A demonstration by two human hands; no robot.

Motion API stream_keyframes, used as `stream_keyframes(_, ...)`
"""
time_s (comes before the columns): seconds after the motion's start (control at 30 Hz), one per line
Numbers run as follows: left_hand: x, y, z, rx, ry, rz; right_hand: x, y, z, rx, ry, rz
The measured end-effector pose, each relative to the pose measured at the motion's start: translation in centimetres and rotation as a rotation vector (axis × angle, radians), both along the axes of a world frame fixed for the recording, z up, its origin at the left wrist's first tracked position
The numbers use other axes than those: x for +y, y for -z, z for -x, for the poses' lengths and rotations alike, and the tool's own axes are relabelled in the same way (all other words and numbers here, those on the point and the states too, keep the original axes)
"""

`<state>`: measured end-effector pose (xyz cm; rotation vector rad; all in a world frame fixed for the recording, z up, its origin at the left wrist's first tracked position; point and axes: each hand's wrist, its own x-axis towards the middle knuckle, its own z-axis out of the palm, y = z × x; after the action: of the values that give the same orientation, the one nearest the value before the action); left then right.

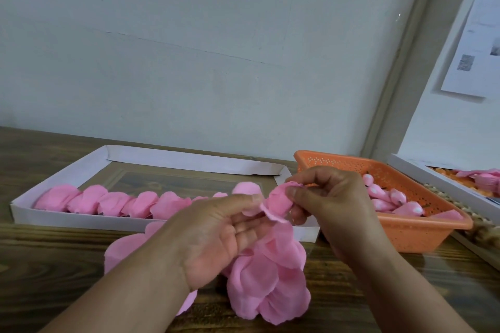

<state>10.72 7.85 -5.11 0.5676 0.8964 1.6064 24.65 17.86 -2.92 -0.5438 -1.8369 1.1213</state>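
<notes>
My left hand (216, 238) holds a bunch of pink fabric petals (270, 284) that hangs down over the wooden table. Its thumb presses the top petal. My right hand (332, 203) pinches a small pink flower piece (278, 203) at its upper edge, just above the bunch. Both hands meet in front of a shallow white cardboard tray (67, 170). A row of finished pink flowers (113, 204) lies along the tray's near side. More loose pink petals (124, 249) lie on the table under my left forearm.
An orange perforated plastic basket (405, 238) with several pink-and-white buds (384, 199) stands at the right. Another white tray (438, 184) with pink and orange pieces sits at the far right. A pale wall rises behind, with a paper sheet (476, 43) pinned on it.
</notes>
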Motion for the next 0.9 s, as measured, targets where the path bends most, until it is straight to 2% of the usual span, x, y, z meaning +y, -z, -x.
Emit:
stream_keyframes(0.07,0.2,0.3,-0.7,0.082,-0.082,0.060,-0.5,0.1,0.2,-0.008,0.028,-0.036)
stream_keyframes(0.23,0.3,0.8,-1.2,0.437,-0.303,0.174,-1.6,-0.1,0.3,-0.108,-0.010,-0.157)
stream_keyframes(0.37,-0.1,0.2,-1.3,0.691,-0.470,0.197,-1.9,-0.5,0.0,-0.152,-0.039,-0.272)
stream_keyframes(0.67,-0.5,0.0,-1.8,0.853,-0.411,0.095,-2.1,-0.6,-0.3,-0.334,-0.241,-0.496)
stream_keyframes(0.8,-0.5,0.0,-1.7,0.864,-0.351,0.046,-2.0,-0.8,-0.4,-0.324,-0.222,-0.428)
stream_keyframes(0.9,-0.6,-0.2,-1.7,0.826,-0.286,0.017,-1.8,-0.8,-0.4,-0.299,-0.196,-0.296)
